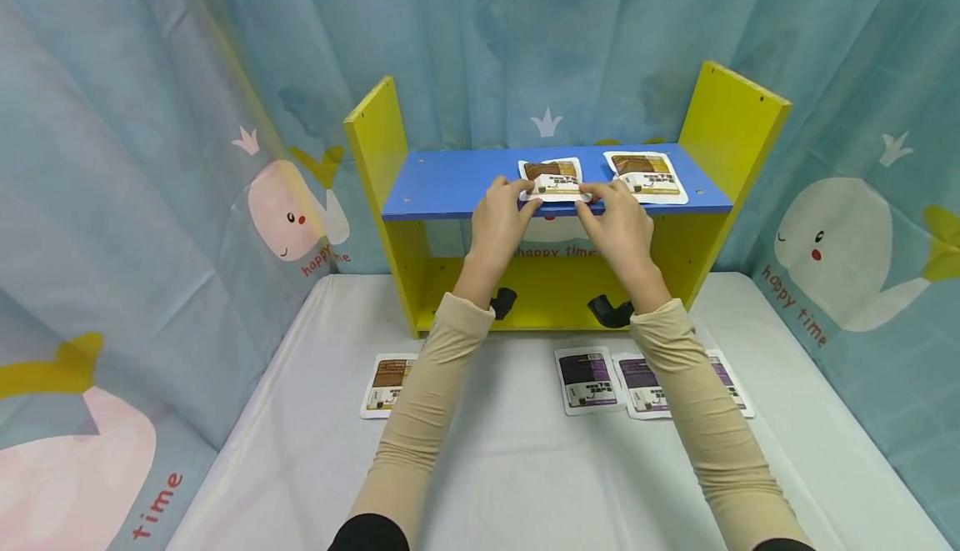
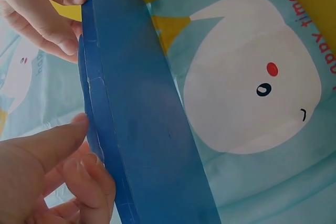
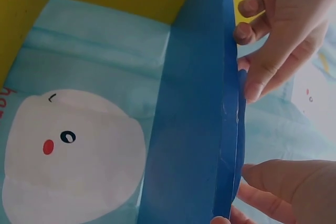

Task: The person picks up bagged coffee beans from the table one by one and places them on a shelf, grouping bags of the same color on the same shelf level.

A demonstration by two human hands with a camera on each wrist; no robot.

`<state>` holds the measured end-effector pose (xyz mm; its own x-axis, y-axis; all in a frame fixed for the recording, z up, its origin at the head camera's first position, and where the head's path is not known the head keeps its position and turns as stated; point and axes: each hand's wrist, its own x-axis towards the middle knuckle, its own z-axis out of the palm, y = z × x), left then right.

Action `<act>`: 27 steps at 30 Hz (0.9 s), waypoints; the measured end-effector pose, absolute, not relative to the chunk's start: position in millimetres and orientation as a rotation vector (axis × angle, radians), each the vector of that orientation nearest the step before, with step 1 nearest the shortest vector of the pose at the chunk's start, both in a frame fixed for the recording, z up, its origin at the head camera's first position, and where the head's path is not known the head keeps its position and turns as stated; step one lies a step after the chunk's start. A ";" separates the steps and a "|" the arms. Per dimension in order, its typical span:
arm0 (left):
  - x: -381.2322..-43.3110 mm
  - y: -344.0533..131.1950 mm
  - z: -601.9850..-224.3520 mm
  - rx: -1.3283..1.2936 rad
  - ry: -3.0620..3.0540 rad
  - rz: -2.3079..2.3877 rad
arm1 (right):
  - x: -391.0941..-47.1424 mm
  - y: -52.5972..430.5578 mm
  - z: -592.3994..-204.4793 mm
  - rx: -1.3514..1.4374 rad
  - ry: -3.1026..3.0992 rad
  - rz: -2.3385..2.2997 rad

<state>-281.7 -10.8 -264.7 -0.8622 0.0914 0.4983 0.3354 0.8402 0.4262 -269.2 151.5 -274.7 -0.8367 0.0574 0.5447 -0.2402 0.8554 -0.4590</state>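
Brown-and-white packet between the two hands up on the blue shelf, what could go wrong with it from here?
The brown-and-white packet lies at the front edge of the blue shelf, so it could slip off if left there. The right hand is close to the second packet and might nudge it out of place.

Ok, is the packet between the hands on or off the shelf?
On: the packet lies atop the blue shelf, left hand and right hand touching it.

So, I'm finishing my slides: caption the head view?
Left hand and right hand hold a packet on a blue shelf.
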 end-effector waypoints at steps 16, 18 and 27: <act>-271.5 -16.3 -288.4 -0.365 -2.394 -0.892 | -265.7 153.1 -298.0 0.200 -2.299 0.815; -270.9 -17.3 -292.6 -0.382 -2.357 -0.915 | -264.5 152.7 -300.6 0.202 -2.263 0.833; -267.7 -22.8 -308.9 -0.474 -2.186 -0.996 | -262.7 151.5 -310.2 0.263 -2.040 0.929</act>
<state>-267.7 -22.8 -308.9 -0.7031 0.0461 0.7096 0.5656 0.6410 0.5188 -262.7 151.5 -310.2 -0.6116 0.1460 0.7776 -0.4905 0.7011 -0.5175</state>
